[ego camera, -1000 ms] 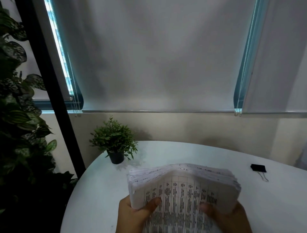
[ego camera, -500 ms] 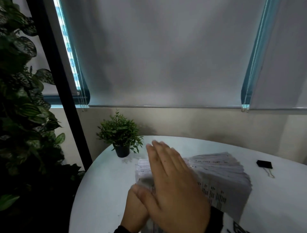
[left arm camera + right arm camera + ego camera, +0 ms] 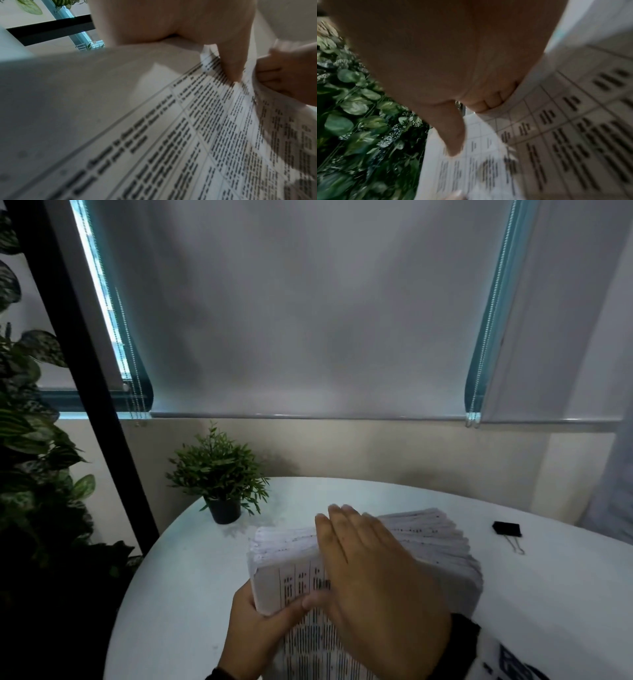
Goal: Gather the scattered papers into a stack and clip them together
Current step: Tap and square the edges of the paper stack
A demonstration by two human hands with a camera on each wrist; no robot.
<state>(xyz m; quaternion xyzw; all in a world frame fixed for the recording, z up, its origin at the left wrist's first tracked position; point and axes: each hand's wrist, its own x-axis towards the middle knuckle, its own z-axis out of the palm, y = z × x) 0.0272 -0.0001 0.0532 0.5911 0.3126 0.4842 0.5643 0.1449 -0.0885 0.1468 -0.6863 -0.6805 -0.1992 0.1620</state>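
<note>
Papers (image 3: 428, 546): thick, floppy, fanning stack, lower centre; left hand (image 3: 260, 635) is gripping its corner, right hand (image 3: 373, 573) is lying flat, fingers together; likely heavy, best pinched at edges.

My head view is dim: daylight only leaks in as bright strips past the edges of the drawn blind (image 3: 308, 313), glowing teal. The foliage (image 3: 30, 460) at far left sinks into near black, and straight lines bow toward the frame edges. The potted plant (image 3: 219, 474) throws a soft shadow on the wall. Both wrist views are smeared; I can see printed sheets (image 3: 197, 142) whose rows are too blurred to read, and the right hand (image 3: 445, 56) fills its frame as a dark, unfocused mass.
</note>
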